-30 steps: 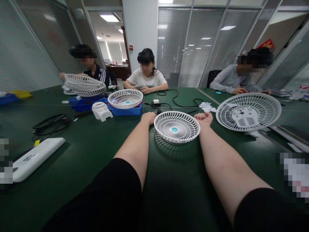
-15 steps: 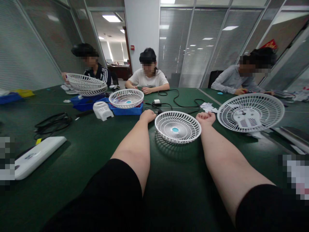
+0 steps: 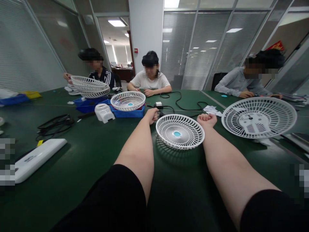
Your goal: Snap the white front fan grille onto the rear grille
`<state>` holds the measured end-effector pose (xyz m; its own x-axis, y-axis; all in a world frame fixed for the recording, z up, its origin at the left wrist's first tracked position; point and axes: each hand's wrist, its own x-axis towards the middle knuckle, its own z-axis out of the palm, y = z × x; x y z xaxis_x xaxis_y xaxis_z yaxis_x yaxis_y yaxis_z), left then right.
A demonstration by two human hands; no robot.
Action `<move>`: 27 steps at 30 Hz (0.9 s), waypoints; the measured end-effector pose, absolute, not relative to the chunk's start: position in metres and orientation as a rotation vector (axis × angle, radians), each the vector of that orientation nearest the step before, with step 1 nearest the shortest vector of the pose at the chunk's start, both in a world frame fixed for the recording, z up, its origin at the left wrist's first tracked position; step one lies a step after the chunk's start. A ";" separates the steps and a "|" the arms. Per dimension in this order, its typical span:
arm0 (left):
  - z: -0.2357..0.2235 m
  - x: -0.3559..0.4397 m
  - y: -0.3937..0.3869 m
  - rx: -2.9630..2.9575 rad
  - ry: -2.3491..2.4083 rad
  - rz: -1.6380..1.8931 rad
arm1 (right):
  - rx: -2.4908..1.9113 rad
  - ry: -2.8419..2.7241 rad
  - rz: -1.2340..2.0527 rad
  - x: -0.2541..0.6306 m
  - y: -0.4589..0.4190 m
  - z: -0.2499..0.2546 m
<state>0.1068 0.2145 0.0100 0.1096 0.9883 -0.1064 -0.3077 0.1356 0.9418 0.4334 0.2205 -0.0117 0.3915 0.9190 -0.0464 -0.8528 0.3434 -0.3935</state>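
A small white fan grille [image 3: 166,130] with a blue centre sits on the green table between my forearms. Beyond its left rim rests my left hand [image 3: 152,116], fingers curled, beside a black plug [image 3: 161,114]; I see nothing held in it. On the other side, my right hand [image 3: 207,120] is a loose fist with the curled fingers facing up, just past the grille's right rim. Close to that fist lie crumpled white papers [image 3: 212,110]. Farther right is a larger white fan grille [image 3: 277,119] with a motor mount in its middle.
Another grille [image 3: 116,102] rests on a blue bin [image 3: 130,112], beside a white plastic housing [image 3: 104,112]. At left lie a coiled black cable [image 3: 54,124] and a white fan base [image 3: 41,158]. A black cord [image 3: 178,101] crosses the far side, where three people sit.
The whole view has shifted slightly, so things appear a little lower and farther right. My left hand has turned a little at the wrist; my right fist stays beside the small grille.
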 end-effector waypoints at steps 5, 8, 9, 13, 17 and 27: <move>-0.004 0.104 0.214 0.714 0.817 1.363 | -0.545 -0.352 1.340 0.412 0.225 -0.006; -0.010 0.097 0.213 0.612 0.725 1.442 | -0.634 -0.537 1.552 0.393 0.221 -0.001; -0.011 0.095 0.213 0.584 0.697 1.459 | -0.656 -0.601 1.629 0.386 0.218 0.001; -0.009 0.091 0.211 0.516 0.595 1.461 | -0.709 -0.808 1.882 0.367 0.196 0.003; -0.001 0.094 0.204 0.528 0.523 1.352 | -0.674 -0.919 2.034 0.357 0.168 0.001; 0.004 0.118 0.126 0.698 0.440 0.786 | -0.481 -1.112 2.129 0.319 0.102 0.004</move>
<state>0.1177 0.1262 0.0043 0.6359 0.7646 -0.1049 -0.4889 0.5042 0.7118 0.3187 0.1018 0.0040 -0.7016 0.7125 -0.0119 -0.3971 -0.4047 -0.8237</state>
